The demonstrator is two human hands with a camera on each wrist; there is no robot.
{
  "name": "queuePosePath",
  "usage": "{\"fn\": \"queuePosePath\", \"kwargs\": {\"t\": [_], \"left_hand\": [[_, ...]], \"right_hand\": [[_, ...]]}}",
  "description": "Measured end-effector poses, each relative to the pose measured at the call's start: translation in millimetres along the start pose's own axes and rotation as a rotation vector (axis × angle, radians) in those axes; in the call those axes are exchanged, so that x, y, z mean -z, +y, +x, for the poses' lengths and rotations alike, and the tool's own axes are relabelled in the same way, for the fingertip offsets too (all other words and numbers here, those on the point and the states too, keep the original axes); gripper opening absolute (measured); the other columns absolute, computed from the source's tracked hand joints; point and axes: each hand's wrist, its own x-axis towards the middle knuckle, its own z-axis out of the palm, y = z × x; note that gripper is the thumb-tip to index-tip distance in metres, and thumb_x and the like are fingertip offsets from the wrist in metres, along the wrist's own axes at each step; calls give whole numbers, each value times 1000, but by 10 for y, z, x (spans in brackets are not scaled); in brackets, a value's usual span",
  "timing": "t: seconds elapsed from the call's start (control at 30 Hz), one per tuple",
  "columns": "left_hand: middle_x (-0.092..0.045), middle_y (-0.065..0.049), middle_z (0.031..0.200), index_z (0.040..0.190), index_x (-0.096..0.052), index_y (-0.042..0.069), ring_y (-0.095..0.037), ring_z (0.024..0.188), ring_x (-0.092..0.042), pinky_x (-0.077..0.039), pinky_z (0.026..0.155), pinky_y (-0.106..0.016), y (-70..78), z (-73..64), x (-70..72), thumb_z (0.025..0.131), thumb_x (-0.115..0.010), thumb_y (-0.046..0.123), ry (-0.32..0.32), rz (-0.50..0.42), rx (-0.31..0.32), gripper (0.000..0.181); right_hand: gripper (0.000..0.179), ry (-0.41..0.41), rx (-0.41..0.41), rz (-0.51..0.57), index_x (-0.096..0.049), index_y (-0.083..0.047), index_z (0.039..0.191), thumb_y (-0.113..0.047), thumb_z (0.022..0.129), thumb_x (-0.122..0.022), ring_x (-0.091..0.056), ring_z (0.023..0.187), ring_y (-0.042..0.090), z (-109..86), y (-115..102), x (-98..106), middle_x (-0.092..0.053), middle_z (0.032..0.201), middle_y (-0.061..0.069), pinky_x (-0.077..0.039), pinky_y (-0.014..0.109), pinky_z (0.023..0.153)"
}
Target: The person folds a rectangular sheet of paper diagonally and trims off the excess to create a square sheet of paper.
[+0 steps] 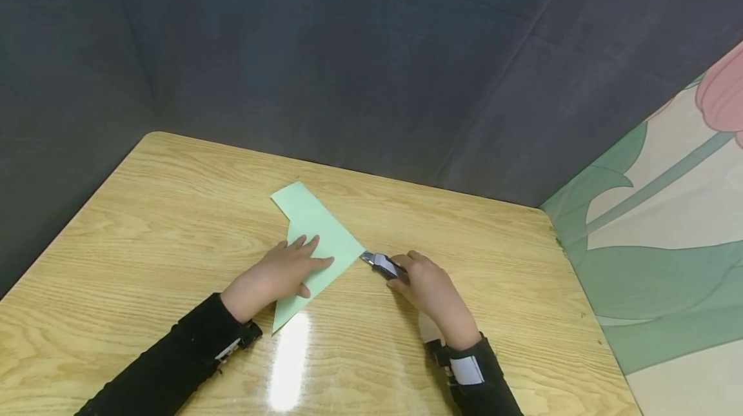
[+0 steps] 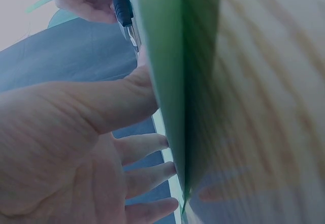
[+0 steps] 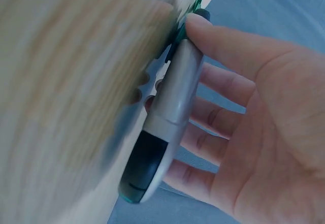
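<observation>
A folded sheet of light green paper (image 1: 325,226) lies on the wooden table, its pointed corner toward the right. My left hand (image 1: 283,272) rests on the paper with fingers spread and fairly straight. To its right, my right hand (image 1: 434,293) grips a utility knife (image 1: 384,265) with a grey and black body. The blade end overlaps the paper's right corner in the head view. Thumb and fingers lie along the knife's handle (image 3: 175,97) in the right wrist view. Seen from the left wrist, the folded paper's edge (image 2: 167,82) stands slightly off the tabletop.
The wood-grain table (image 1: 174,209) reaches back to a dark cloth backdrop (image 1: 325,61). Along its right side hangs a cloth printed with flowers and leaves (image 1: 667,274). Light glares off the tabletop near the front.
</observation>
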Motion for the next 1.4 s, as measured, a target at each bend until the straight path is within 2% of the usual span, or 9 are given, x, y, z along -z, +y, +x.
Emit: {"fn": "queuePosePath", "kwargs": {"t": [0.27,0.5,1.03,1.2,1.4], "left_hand": [[-14,-15,141,134,-34,27,-35,126,-15,-18,96,-53,4,11,23,70,-65,32,-7,-7,13,71],[-18,-15,140,132,-37,27,-35,125,-19,-23,94,-53,19,0,50,68,-66,33,7,0,17,71],[-15,-11,142,133,-35,30,-32,126,-16,-21,95,-52,18,7,32,68,-65,35,-9,2,39,71],[-15,-11,142,133,-35,30,-33,126,-16,-21,96,-52,8,3,28,68,-65,34,-12,3,26,71],[-16,-11,141,131,-38,28,-33,126,-15,-20,96,-52,-31,-13,53,66,-69,26,-18,-37,-12,72]], "right_hand": [[43,7,3,5,-63,-11,105,-33,69,-72,-40,58,9,10,51,25,-49,74,-3,-35,23,47],[42,0,-10,0,-63,-13,103,-33,68,-72,-44,62,7,4,85,51,-52,79,-4,-38,23,53],[39,-38,-60,55,-64,-13,102,-28,67,-73,-43,63,9,-38,202,112,-52,78,-4,-37,24,53],[39,-48,-79,52,-64,-14,102,-27,67,-73,-43,63,8,-37,198,113,-52,78,-5,-38,24,53],[40,-36,-29,36,-64,-13,103,-26,66,-72,-43,63,7,-35,180,85,-52,79,-6,-39,21,54]]}}
